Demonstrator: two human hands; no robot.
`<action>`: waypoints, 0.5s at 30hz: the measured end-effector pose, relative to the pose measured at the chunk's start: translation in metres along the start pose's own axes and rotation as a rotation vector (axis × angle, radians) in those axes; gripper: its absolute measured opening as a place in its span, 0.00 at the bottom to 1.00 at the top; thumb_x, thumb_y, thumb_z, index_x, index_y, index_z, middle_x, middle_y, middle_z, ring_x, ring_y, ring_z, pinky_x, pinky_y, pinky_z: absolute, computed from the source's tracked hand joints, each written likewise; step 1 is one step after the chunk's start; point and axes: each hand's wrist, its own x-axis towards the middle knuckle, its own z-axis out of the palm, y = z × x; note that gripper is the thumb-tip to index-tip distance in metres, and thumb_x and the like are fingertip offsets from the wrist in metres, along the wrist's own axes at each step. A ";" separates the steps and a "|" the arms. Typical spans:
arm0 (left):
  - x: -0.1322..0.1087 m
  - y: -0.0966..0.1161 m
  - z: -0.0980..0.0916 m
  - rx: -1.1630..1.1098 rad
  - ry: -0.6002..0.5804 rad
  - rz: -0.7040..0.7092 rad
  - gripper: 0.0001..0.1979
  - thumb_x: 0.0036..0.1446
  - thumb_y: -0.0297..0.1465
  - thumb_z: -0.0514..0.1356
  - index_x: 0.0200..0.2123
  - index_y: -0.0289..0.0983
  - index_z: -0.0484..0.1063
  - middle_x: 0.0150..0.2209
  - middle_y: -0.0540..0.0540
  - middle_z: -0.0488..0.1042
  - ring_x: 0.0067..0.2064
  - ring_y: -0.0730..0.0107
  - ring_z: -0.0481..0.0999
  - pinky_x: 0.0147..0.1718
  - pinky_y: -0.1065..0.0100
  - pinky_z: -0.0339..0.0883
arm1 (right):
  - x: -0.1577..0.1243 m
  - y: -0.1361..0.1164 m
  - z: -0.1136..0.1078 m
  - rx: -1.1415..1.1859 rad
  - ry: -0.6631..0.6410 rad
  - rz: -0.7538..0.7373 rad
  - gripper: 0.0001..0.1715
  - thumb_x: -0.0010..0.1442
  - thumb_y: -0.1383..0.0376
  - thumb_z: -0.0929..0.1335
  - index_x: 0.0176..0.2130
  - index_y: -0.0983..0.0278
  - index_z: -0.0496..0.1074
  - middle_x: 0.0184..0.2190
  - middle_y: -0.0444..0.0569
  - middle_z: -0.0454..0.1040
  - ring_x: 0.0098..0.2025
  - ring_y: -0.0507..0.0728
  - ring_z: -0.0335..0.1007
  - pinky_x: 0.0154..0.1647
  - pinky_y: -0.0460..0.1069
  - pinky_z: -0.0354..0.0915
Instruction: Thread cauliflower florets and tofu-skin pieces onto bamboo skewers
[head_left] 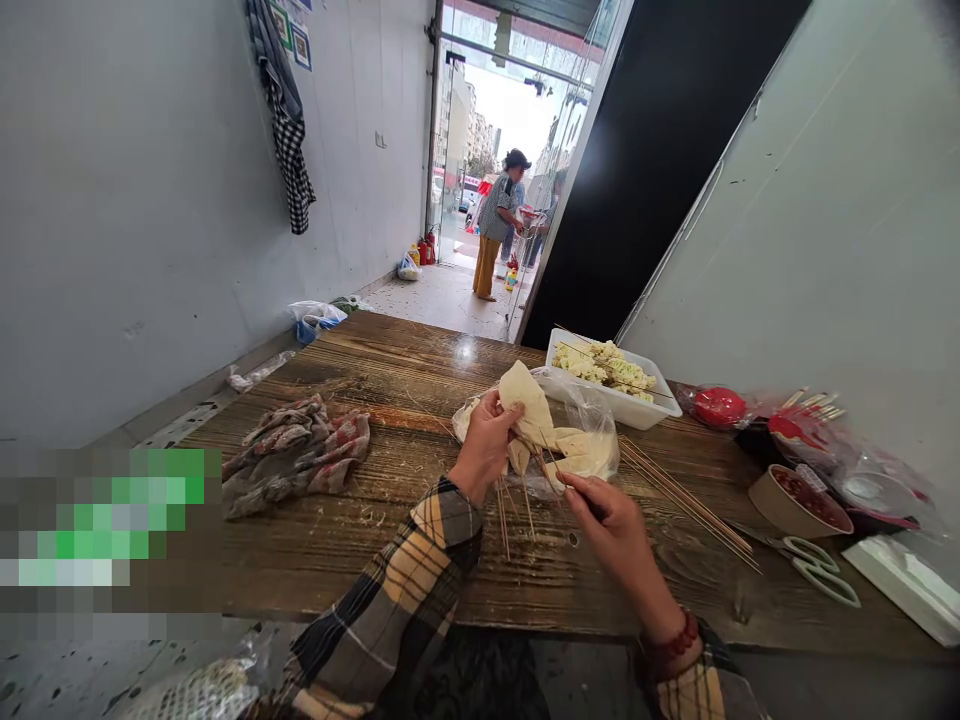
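Note:
My left hand (486, 447) is closed on a pale, folded tofu-skin sheet (527, 403), lifted above the wooden table (375, 520). Just to its right, my right hand (611, 520) pinches a thin bamboo skewer (545, 470) whose tip points at the sheet. More pale sheets lie in a clear plastic bag (585, 440) behind my hands. A few loose skewers (504, 515) lie under my left hand, and several more skewers (686, 500) lie to the right.
A white tray (652, 405) of skewered food stands at the back. A crumpled cloth (296, 455) lies at left. Scissors (817, 565), a paper bowl (795, 500) and red-lidded bags (720, 405) sit at right. A person (499, 220) stands in the far doorway.

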 end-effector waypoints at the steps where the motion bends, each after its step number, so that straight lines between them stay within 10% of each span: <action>1: 0.000 0.000 0.000 0.004 0.010 0.005 0.22 0.39 0.30 0.69 0.40 0.35 0.70 0.35 0.47 0.78 0.33 0.68 0.76 0.35 0.68 0.68 | 0.000 0.000 0.000 -0.001 -0.004 0.003 0.15 0.62 0.62 0.64 0.44 0.61 0.77 0.41 0.52 0.79 0.42 0.58 0.75 0.43 0.53 0.71; 15: -0.005 0.004 0.005 0.030 0.022 0.012 0.20 0.38 0.29 0.70 0.38 0.36 0.71 0.34 0.48 0.78 0.33 0.70 0.75 0.36 0.68 0.69 | 0.001 0.010 0.003 -0.009 -0.019 0.020 0.16 0.61 0.61 0.64 0.44 0.62 0.77 0.39 0.53 0.79 0.41 0.59 0.76 0.42 0.52 0.71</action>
